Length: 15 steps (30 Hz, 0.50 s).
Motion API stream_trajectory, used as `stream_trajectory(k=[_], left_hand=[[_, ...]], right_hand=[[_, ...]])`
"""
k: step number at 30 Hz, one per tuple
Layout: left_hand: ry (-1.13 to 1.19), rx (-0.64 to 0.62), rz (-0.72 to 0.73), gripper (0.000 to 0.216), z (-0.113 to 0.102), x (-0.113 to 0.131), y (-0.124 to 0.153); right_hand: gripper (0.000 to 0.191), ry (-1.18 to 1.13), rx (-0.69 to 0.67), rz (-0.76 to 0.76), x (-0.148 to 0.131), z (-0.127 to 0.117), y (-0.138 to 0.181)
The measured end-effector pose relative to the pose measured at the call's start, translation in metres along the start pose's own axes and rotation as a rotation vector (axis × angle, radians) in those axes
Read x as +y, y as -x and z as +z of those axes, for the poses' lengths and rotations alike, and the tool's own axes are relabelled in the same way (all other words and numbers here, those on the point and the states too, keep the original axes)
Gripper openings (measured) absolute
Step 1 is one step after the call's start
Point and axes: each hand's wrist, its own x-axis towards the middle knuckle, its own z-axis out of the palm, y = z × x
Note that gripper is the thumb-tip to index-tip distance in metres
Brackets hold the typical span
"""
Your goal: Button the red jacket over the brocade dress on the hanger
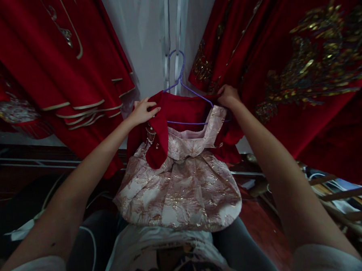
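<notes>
A small red jacket [185, 101] with beaded trim hangs on a purple wire hanger [193, 90]. Together with it hangs a pale pink brocade dress [183, 188] with gold threads and a full skirt. My left hand [143, 110] grips the jacket's shoulder on the left, its fingers bent over the cloth. At the opposite shoulder, my right hand [228, 96] is closed on the red cloth, just above the dress's strap. On the left, the jacket's front panel lies over the dress; the strap beneath it is hidden. The skirt's lower edge reaches my lap.
Long red garments [83, 76] with pale piping hang at the left. More red garments [289, 117] with gold sequin embroidery [325, 59] hang close by on the right. Behind the hanger are a pale wall and metal uprights [172, 26]. Wooden bars [348, 193] stand at lower right.
</notes>
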Motion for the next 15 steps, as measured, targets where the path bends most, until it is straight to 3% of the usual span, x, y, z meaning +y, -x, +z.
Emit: stream_trajectory(k=[5, 10, 13, 15], left_hand=[[-0.057, 0.009, 0.039, 0.035, 0.002, 0.011, 0.007], [-0.126, 0.018, 0.002, 0.032, -0.001, 0.018, 0.018], [-0.124, 0.025, 0.003, 0.030, -0.003, 0.019, 0.022], [-0.122, 0.026, 0.001, 0.030, -0.003, 0.019, 0.023]], right_hand=[[0.029, 0.007, 0.084, -0.006, 0.039, -0.030, 0.010], [0.032, 0.137, 0.062, -0.102, 0.032, -0.055, 0.045], [0.027, 0.144, 0.004, -0.109, 0.025, -0.068, 0.064], [0.024, 0.057, -0.141, -0.078, 0.024, -0.075, 0.070]])
